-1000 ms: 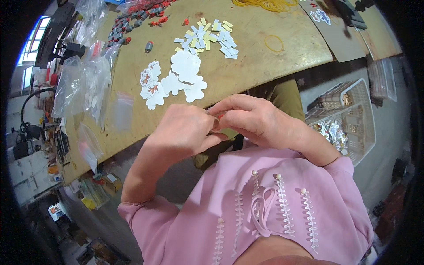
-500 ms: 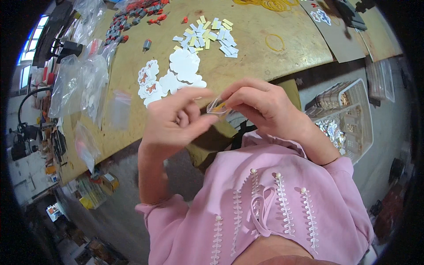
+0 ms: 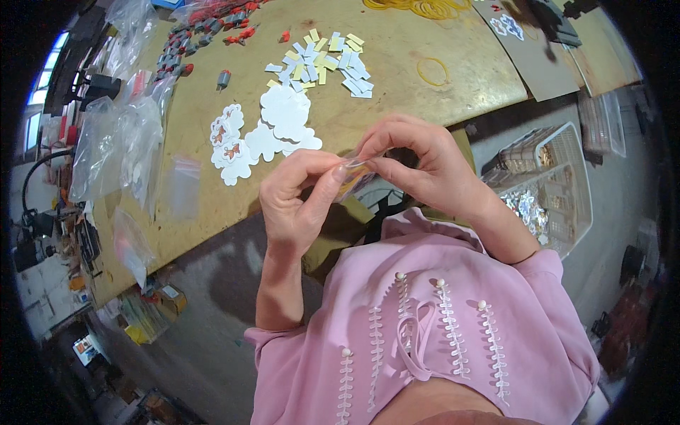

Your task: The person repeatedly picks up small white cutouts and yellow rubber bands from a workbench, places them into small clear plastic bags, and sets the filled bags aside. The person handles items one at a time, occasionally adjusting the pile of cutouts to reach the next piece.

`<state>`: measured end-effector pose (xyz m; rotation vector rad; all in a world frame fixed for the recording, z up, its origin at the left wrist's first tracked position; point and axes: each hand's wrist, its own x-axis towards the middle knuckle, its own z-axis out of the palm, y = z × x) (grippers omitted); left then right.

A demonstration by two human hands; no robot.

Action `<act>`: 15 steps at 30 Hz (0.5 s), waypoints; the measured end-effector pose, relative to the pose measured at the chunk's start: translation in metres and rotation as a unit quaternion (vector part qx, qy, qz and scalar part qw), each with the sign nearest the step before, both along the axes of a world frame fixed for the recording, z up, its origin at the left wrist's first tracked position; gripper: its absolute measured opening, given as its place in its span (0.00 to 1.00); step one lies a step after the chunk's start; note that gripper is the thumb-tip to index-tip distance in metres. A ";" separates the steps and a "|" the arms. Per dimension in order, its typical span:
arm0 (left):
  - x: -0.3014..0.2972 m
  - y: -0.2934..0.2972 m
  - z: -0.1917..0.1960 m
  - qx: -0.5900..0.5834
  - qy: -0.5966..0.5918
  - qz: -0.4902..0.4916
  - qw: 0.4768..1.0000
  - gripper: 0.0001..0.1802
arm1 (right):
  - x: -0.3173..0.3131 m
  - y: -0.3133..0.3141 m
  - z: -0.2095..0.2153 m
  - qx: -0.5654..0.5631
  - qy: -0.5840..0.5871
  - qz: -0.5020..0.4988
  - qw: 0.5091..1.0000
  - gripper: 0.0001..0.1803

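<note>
Between my hands, just off the table's near edge, is a small clear plastic bag (image 3: pixel 352 182) with something yellow inside. My left hand (image 3: pixel 301 195) pinches its top edge between thumb and fingers. With thumb and fingertips, my right hand (image 3: pixel 421 159) grips the other end of the same edge. The rest of the bag's contents are partly hidden by my fingers. Closest to my left hand on the table lie white scalloped cards (image 3: pixel 285 106) and printed cutouts with a brown figure (image 3: pixel 230 145).
Pale blue and yellow strips (image 3: pixel 319 62), small grey-and-red motors (image 3: pixel 177 49) and yellow rubber bands (image 3: pixel 418 7) lie on the wooden table (image 3: pixel 467 67). Clear bags (image 3: pixel 113 152) cover its left side. White plastic baskets (image 3: pixel 577 191) holding shiny packets stand at right, below table height.
My left hand has moved right and closed onto the bag's edge; before, its fingers were apart beside the bag. My right hand still holds the bag.
</note>
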<state>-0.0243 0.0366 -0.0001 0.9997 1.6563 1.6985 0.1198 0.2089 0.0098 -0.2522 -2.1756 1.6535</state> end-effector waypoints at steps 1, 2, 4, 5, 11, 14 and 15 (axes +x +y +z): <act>0.002 0.002 0.000 0.007 0.005 0.012 1.000 0.03 | 0.001 0.001 -0.001 -0.022 -0.015 0.009 1.000 0.04; 0.005 0.004 -0.001 0.013 0.009 0.022 1.000 0.03 | 0.002 0.003 -0.002 -0.045 -0.029 0.017 0.998 0.04; 0.007 0.006 -0.004 0.024 0.017 0.028 0.999 0.04 | 0.004 0.007 -0.003 -0.005 -0.048 0.049 0.998 0.03; 0.007 0.006 -0.007 0.029 0.021 0.022 0.999 0.04 | 0.004 0.009 -0.003 0.015 -0.057 0.064 0.996 0.03; 0.012 0.008 -0.017 0.066 -0.018 0.064 0.996 0.05 | 0.006 0.000 -0.009 -0.289 -0.013 -0.022 0.957 0.05; 0.017 0.011 -0.019 0.088 -0.032 0.076 0.993 0.06 | 0.007 0.005 -0.015 -0.338 -0.026 -0.009 0.941 0.06; 0.018 0.011 -0.020 0.092 -0.038 0.078 0.992 0.06 | 0.008 0.007 -0.016 -0.346 -0.045 -0.005 0.937 0.06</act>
